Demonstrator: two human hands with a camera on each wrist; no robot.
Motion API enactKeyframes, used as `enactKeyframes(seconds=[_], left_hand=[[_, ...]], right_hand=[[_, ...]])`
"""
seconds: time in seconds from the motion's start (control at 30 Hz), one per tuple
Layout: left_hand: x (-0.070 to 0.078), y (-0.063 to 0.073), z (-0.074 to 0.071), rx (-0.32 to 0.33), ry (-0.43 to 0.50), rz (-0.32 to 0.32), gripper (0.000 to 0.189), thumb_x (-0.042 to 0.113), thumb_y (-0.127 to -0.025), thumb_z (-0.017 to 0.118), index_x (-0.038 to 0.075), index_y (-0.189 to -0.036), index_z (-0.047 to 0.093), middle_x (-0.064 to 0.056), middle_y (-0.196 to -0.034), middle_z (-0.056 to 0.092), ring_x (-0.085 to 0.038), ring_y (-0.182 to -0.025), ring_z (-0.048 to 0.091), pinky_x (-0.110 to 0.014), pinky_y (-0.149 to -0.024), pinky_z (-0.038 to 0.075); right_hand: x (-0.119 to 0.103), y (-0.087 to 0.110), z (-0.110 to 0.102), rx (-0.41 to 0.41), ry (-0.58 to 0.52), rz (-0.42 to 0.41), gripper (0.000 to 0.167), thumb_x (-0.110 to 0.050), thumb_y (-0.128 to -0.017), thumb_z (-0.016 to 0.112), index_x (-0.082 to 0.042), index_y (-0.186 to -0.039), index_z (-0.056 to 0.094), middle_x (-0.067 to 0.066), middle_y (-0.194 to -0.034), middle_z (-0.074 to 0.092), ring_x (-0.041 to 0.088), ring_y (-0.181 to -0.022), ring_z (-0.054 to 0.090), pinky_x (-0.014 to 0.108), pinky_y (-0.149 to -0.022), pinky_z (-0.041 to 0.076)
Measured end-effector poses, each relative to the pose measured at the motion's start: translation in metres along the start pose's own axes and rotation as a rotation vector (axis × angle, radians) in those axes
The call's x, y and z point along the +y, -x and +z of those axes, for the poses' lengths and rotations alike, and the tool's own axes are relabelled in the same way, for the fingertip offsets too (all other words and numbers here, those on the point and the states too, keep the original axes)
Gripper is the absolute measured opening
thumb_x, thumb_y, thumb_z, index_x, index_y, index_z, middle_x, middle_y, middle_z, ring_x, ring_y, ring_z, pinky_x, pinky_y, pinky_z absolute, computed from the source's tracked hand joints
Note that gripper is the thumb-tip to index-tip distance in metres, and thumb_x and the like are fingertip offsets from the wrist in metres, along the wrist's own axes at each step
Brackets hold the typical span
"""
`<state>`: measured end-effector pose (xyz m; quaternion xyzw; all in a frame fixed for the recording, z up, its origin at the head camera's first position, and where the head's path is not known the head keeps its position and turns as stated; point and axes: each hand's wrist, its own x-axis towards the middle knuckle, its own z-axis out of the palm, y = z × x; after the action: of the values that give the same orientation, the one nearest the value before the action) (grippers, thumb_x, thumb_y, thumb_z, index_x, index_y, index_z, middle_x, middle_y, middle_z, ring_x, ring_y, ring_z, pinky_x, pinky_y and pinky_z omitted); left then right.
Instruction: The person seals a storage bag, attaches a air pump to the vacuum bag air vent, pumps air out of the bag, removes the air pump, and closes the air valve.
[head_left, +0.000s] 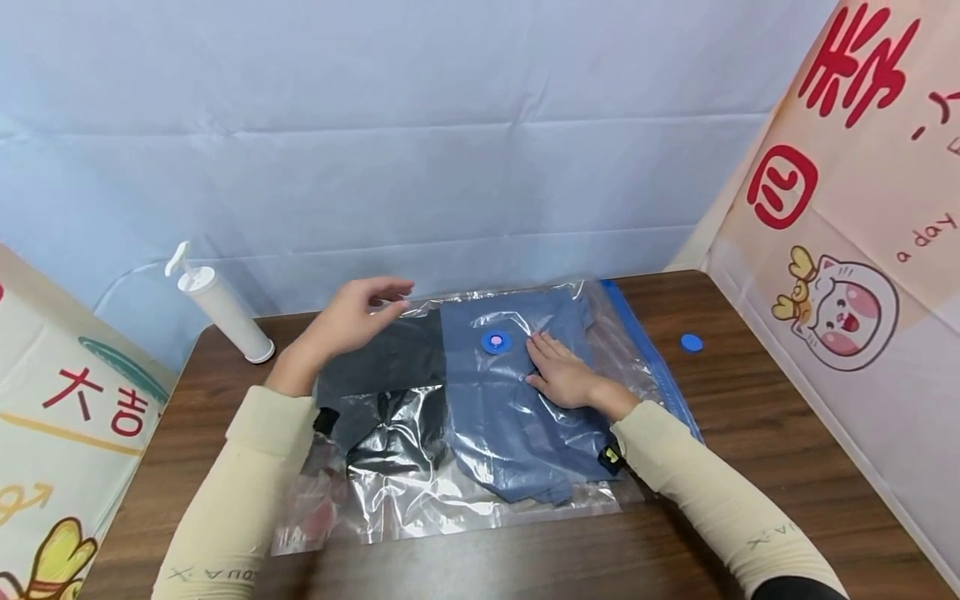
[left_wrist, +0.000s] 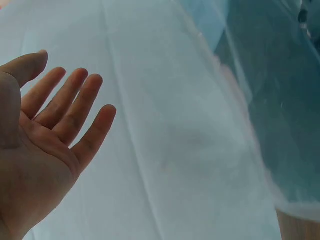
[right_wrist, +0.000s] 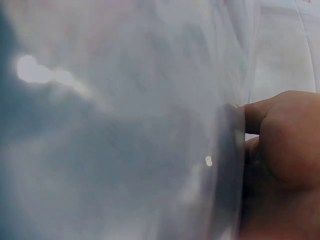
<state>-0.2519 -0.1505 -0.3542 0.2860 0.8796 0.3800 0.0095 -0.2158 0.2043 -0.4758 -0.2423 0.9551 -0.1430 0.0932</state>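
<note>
A clear plastic vacuum storage bag [head_left: 435, 508] lies flat on the table, with a blue folded garment [head_left: 487, 417] and a black folded one [head_left: 397, 358] inside. Its round blue valve [head_left: 496, 342] shows a pink centre and has no cap on it. My right hand [head_left: 564, 377] rests with outstretched fingers on the bag, just right of the valve; in the right wrist view plastic hides most of the hand [right_wrist: 290, 140]. Above the bag's back left part hovers my left hand [head_left: 360, 312], holding nothing. Its fingers look loosely extended in the left wrist view [left_wrist: 55, 120].
A white hand pump [head_left: 228, 317] stands at the table's back left, its handle raised. Right of the bag lies a small blue disc [head_left: 692, 342], apparently the valve cap. The bag's blue zip edge [head_left: 652, 358] runs along its right side. Fabric-covered walls surround the wooden table [head_left: 780, 450].
</note>
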Motion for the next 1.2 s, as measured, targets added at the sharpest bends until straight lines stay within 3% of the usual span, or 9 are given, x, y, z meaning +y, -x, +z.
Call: enactKeyframes(seconds=[0.2,0.37,0.47,0.7,0.83,0.93,1.03,1.13,1.2], left_hand=[[-0.008,0.034,-0.028,0.119,-0.036,0.013,0.036,0.012,-0.102,0.064,0.003,-0.136,0.063,-0.015,-0.133,0.066,-0.03,-0.114,0.066,-0.038,-0.095,0.052],[-0.021,0.069,-0.048,0.218,-0.014,-0.004,0.035,0.013,-0.102,0.064,0.003,-0.135,0.064,-0.017,-0.126,0.069,-0.005,-0.105,0.067,-0.012,-0.085,0.049],[-0.034,0.09,-0.058,0.255,0.001,-0.04,0.035,0.014,-0.102,0.064,0.003,-0.136,0.064,-0.016,-0.125,0.07,0.007,-0.101,0.063,-0.009,-0.077,0.049],[-0.068,0.133,-0.084,0.337,0.016,-0.128,0.038,0.012,-0.102,0.064,0.001,-0.138,0.061,0.023,-0.115,0.069,0.013,-0.101,0.062,-0.005,-0.079,0.046],[-0.085,0.155,-0.104,0.36,0.069,-0.209,0.039,0.013,-0.103,0.061,0.003,-0.141,0.059,0.028,-0.111,0.069,0.014,-0.1,0.063,-0.004,-0.081,0.047],[-0.097,0.165,-0.117,0.395,0.133,-0.289,0.031,0.016,-0.104,0.061,0.015,-0.135,0.062,0.027,-0.105,0.071,0.01,-0.093,0.067,-0.007,-0.077,0.05],[-0.109,0.168,-0.123,0.458,0.268,-0.339,0.023,0.013,-0.102,0.063,0.024,-0.122,0.059,0.024,-0.1,0.068,0.007,-0.084,0.067,-0.008,-0.073,0.052],[-0.121,0.167,-0.121,0.553,0.393,-0.373,0.029,0.009,-0.099,0.067,0.025,-0.118,0.051,0.018,-0.105,0.06,0.006,-0.09,0.061,-0.005,-0.074,0.049],[-0.127,0.164,-0.118,0.598,0.377,-0.416,0.039,0.012,-0.098,0.068,0.019,-0.131,0.048,0.015,-0.112,0.054,0.002,-0.104,0.056,-0.004,-0.081,0.046]], right_hand=[[-0.003,0.0,-0.002,0.001,0.007,-0.013,0.065,-0.023,-0.108,0.049,0.016,-0.153,0.024,0.035,-0.161,0.018,0.048,-0.152,0.012,0.053,-0.123,0.014],[-0.002,0.001,-0.002,0.003,0.013,-0.007,0.065,-0.023,-0.108,0.048,0.016,-0.153,0.023,0.034,-0.162,0.018,0.047,-0.152,0.012,0.053,-0.124,0.014],[-0.001,0.001,0.0,-0.002,0.012,0.002,0.065,-0.024,-0.109,0.048,0.015,-0.154,0.022,0.033,-0.162,0.016,0.047,-0.152,0.011,0.053,-0.124,0.013],[-0.003,0.003,0.001,0.001,-0.004,0.009,0.065,-0.024,-0.109,0.048,0.014,-0.155,0.022,0.032,-0.163,0.016,0.046,-0.153,0.01,0.053,-0.124,0.013],[-0.005,0.003,-0.001,0.002,-0.015,0.011,0.065,-0.024,-0.109,0.048,0.014,-0.155,0.022,0.032,-0.163,0.015,0.045,-0.153,0.01,0.053,-0.124,0.013],[-0.004,0.003,-0.001,-0.003,-0.008,0.011,0.065,-0.024,-0.109,0.049,0.014,-0.155,0.022,0.032,-0.163,0.015,0.046,-0.153,0.01,0.054,-0.124,0.013],[-0.002,0.002,-0.001,-0.01,-0.002,0.015,0.066,-0.024,-0.109,0.048,0.014,-0.155,0.022,0.032,-0.163,0.015,0.045,-0.153,0.009,0.053,-0.124,0.013],[-0.002,0.002,0.0,-0.015,0.0,0.018,0.065,-0.024,-0.109,0.048,0.013,-0.155,0.021,0.031,-0.164,0.014,0.044,-0.153,0.009,0.053,-0.124,0.012],[-0.002,0.002,0.001,-0.019,0.0,0.018,0.066,-0.025,-0.109,0.047,0.013,-0.156,0.02,0.03,-0.164,0.014,0.044,-0.153,0.008,0.053,-0.124,0.012]])
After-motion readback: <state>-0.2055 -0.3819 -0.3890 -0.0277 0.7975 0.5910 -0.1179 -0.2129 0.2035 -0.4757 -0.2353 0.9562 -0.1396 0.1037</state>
